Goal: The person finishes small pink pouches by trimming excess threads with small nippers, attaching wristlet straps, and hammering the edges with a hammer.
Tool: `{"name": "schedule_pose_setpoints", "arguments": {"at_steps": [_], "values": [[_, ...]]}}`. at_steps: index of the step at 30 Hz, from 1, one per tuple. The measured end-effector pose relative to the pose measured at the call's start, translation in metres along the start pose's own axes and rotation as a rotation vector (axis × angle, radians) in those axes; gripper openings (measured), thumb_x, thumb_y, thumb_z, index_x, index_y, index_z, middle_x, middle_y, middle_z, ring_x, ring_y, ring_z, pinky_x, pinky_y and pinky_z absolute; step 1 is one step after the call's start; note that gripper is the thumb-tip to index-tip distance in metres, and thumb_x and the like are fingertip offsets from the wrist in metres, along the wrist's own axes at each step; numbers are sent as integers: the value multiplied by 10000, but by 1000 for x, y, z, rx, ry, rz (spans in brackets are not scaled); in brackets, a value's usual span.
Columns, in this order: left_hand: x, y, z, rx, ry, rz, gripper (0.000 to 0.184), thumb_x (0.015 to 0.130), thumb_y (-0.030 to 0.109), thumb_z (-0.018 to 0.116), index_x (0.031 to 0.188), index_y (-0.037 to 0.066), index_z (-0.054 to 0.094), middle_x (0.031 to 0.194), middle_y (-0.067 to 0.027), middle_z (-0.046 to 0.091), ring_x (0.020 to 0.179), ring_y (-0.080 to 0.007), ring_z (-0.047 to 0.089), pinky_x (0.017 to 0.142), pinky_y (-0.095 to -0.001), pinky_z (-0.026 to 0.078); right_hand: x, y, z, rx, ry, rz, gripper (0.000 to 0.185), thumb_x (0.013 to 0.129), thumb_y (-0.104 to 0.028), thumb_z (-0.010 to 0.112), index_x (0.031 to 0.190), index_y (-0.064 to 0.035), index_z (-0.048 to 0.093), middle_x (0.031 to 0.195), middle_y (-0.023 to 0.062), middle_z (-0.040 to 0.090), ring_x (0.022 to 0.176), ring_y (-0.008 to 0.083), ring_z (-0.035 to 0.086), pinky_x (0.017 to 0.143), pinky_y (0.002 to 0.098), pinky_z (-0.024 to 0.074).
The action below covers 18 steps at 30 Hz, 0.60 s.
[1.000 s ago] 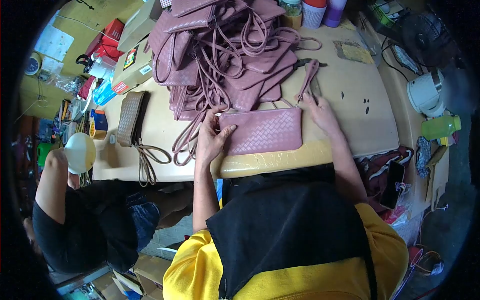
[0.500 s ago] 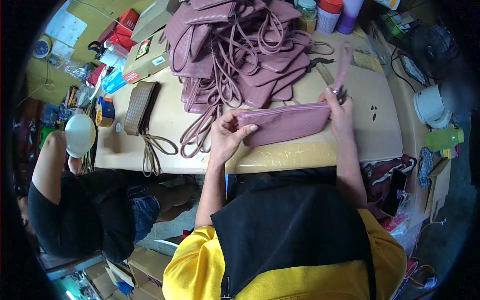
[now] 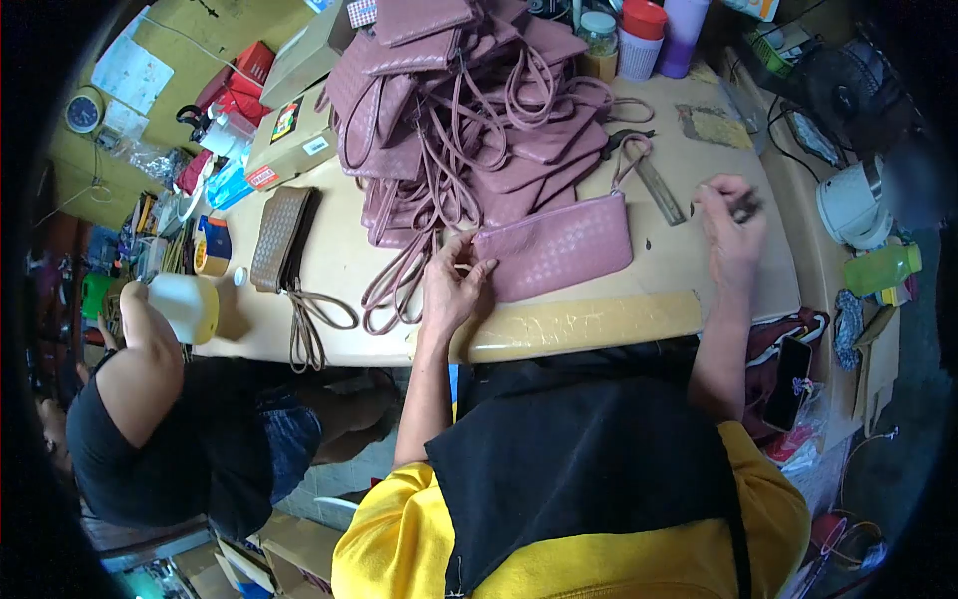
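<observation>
A mauve wristlet pouch [image 3: 559, 250] with a woven texture and a zipper along its top lies at the front of the table. My left hand [image 3: 457, 284] pinches its left end between thumb and fingers. Its wrist strap [image 3: 633, 160] loops up from the right end of the zipper. To the right of the pouch and apart from it, my right hand [image 3: 733, 222] is closed around a small dark tool [image 3: 745, 206], blurred by motion. A large heap of similar mauve pouches [image 3: 469, 120], straps tangled, rises behind.
Brown pouches [image 3: 284, 240] with straps lie at left, near a tape roll [image 3: 211, 246]. A metal bar [image 3: 661, 193] and a dark tool [image 3: 629, 140] rest behind the pouch. Jars and cups [image 3: 641, 40] stand at the back. A co-worker [image 3: 170, 429] sits at left, holding a pale cup-like container [image 3: 188, 307].
My right hand has let go of the pouch's strap end and moved right with the dark tool. The pouch now lies flatter, strap down on the table. The co-worker's container has tilted.
</observation>
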<state>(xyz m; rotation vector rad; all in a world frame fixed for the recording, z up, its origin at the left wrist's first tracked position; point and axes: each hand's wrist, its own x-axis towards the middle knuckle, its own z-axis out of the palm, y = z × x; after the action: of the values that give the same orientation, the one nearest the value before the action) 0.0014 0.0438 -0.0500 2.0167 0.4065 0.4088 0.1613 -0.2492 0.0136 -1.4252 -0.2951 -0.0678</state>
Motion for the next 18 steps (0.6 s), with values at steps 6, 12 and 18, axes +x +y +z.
{"name": "schedule_pose_setpoints", "arguments": {"at_steps": [6,12,18], "values": [[-5,61,-33,94,373,483,247,768,-14,657,1012,16,636,952,-53,618,815,-133,570,701,-255,452,-19,-111,7,316,-36,-801,150,740,-36,681,851,-13,581,810,96,575,651,108,476,534,217,349],[-72,199,-148,-511,560,1492,287,882,277,515,811,-1,514,807,-127,488,742,-201,458,701,-330,425,-3,-102,43,-172,53,-1023,90,810,-45,653,856,-10,583,759,52,549,638,91,421,483,200,295],[-82,237,-141,-572,512,1632,376,914,158,541,1266,26,509,1216,-114,571,1101,-147,539,903,-282,461,13,62,40,-360,-166,-164,84,831,-73,642,852,-6,595,744,1,575,693,79,521,675,250,437]]}}
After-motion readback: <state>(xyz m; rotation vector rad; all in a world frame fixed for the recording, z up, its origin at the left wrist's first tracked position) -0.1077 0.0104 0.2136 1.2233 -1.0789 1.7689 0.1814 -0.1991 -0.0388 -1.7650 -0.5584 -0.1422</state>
